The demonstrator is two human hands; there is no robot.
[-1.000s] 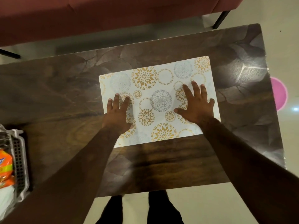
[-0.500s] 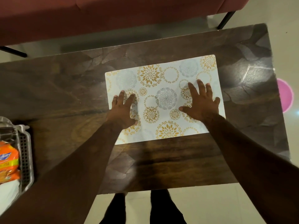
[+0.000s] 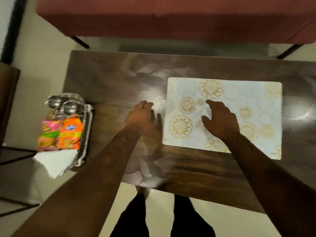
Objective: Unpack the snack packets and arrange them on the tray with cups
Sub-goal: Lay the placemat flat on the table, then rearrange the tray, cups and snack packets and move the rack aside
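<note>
Head view shows your hands, left hand (image 3: 141, 117) and right hand (image 3: 220, 120), spread and holding nothing, so reach left for the basket (image 3: 86, 124) and lift snack packets (image 3: 61, 132) by their edges.

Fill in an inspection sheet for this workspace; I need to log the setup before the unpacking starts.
Surface: dark wooden table, glossy, with a floral placemat lying flat on its right half.
Job's things: basket at the table's left edge holding a pink packet, an orange packet and two steel cups; packets unopened.
Clutter: white paper hanging out of the basket's near end.
Hands: left hand empty, over bare table left of the mat; right hand empty, fingers spread over the mat.
Cables: nothing seen.
Surroundings: red sofa behind the table, pale floor, the person's legs below the near edge.
</note>
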